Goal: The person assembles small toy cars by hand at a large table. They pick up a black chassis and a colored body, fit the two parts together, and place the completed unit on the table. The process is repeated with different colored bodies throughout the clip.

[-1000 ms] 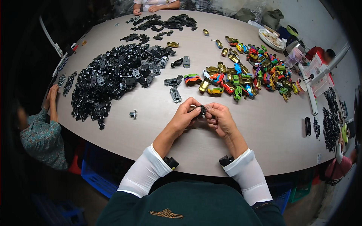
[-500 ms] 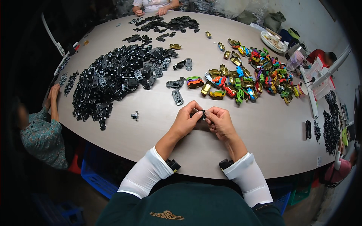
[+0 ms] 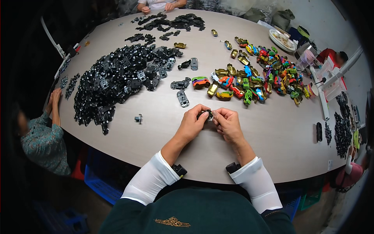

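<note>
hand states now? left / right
Left hand: closed on the small dark part.
Right hand: closed, pinching the same small dark part.

Table (image 3: pixel 272 136): smooth matt laminate, pale beige, faint sheen near far edge.
Black chassis parts (image 3: pixel 117 82): moulded plastic look, mostly matt, small bright glints on some.
Coloured toy car bodies (image 3: pixel 257 78): glossy painted shells, some gold with metallic shine; metal or plastic unclear.
Small dark part (image 3: pixel 205 115) between left hand (image 3: pixel 193 123) and right hand (image 3: pixel 228 123): dark, slight shine, material unclear.
Sleeves (image 3: pixel 150 181): white knit cloth, smooth, matt.
Green top (image 3: pixel 194 212): matt cloth, gold embroidery.
</note>
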### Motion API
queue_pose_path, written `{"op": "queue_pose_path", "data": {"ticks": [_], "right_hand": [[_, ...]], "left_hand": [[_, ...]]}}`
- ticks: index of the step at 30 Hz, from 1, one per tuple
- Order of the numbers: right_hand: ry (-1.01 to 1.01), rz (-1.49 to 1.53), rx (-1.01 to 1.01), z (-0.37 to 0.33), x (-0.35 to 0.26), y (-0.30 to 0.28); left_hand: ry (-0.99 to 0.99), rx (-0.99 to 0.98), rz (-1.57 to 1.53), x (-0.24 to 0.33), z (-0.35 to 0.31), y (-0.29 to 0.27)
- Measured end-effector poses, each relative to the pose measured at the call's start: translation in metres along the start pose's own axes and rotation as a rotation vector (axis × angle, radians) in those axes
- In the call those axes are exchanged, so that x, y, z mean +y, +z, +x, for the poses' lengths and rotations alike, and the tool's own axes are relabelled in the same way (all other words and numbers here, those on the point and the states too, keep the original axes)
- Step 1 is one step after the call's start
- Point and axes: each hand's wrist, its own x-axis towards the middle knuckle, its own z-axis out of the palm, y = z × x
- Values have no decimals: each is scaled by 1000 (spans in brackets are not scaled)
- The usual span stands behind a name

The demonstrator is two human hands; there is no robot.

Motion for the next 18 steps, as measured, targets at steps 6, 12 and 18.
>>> {"op": "queue_pose_path", "data": {"ticks": [6,12,18], "right_hand": [[13,-35,0,1,6,-2],[53,-24,-39,2,4,2],[-112,106,120,19,11,-24]], "left_hand": [[65,34,179,7,-4,1],[137,123,258,7,-10,-4],[183,287,206,60,-100,-66]]}}
